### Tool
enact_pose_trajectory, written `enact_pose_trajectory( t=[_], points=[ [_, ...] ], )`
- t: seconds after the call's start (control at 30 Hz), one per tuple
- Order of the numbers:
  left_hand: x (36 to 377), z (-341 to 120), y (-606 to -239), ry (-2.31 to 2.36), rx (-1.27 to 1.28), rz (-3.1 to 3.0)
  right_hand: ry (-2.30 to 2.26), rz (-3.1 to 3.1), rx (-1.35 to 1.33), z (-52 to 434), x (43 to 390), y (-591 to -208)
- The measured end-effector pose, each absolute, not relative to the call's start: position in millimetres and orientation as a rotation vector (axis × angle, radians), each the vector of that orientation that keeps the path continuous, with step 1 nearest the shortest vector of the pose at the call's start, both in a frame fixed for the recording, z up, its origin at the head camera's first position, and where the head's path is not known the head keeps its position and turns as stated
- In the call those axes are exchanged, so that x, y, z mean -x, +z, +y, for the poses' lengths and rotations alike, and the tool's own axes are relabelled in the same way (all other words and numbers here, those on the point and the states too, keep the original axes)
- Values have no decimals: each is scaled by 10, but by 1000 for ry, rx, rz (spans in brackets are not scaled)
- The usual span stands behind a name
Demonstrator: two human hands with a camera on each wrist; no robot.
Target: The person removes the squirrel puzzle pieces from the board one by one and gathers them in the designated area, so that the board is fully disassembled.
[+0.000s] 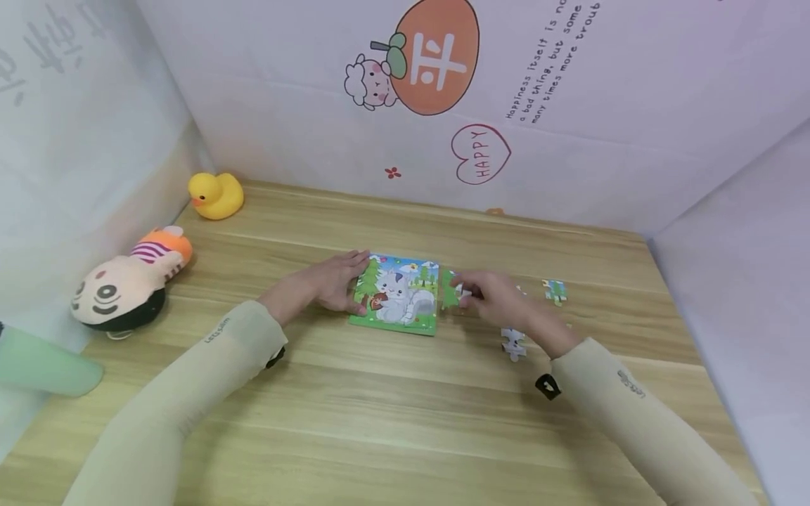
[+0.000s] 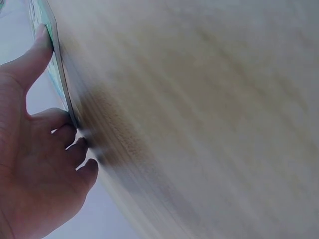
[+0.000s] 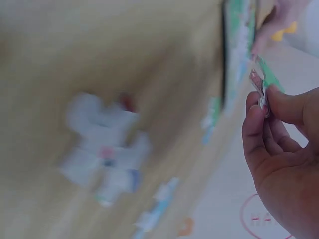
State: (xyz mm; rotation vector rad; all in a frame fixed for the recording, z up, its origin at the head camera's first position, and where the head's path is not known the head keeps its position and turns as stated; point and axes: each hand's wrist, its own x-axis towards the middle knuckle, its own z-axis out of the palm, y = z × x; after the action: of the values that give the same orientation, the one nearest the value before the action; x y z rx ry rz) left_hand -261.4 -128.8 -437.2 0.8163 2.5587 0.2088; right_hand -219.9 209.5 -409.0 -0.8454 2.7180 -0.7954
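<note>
A jigsaw puzzle [image 1: 399, 292] with a grey squirrel picture lies on the wooden table. My left hand [image 1: 332, 281] holds it along its left side; in the left wrist view the thumb [image 2: 40, 52] lies on its face and the curled fingers meet its edge. Just right of the puzzle, my right hand [image 1: 496, 299] pinches a puzzle piece [image 3: 257, 82] between thumb and fingertips. Green shows on that piece, and the fingers cover part of it. Loose puzzle pieces lie around the right hand: a grey-white one [image 1: 513, 344] below the wrist, a blue-green one [image 1: 555, 290] farther right.
On the left stand a yellow rubber duck [image 1: 216, 196], a plush doll [image 1: 129, 284] lying on its side, and a pale green cup-like object [image 1: 47, 362]. Printed white cloth [image 1: 304, 105] forms a wall behind the table, with more white walls at both sides.
</note>
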Motion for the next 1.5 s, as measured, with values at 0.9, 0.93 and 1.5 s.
enact_pose_trajectory(
  t=[0.9,0.93,1.5],
  points=[
    [2598,-1283,-4361,197,-805,2562,-636,2743,902,2067,2045,-4453],
    [2595,-1273,-4356,189,-805,2566,-636,2747,906,2061,2050,-4455],
    [2442,-986,-4185,89,-955,2561,-325,2872,1004,1581,2043,-4419]
  ],
)
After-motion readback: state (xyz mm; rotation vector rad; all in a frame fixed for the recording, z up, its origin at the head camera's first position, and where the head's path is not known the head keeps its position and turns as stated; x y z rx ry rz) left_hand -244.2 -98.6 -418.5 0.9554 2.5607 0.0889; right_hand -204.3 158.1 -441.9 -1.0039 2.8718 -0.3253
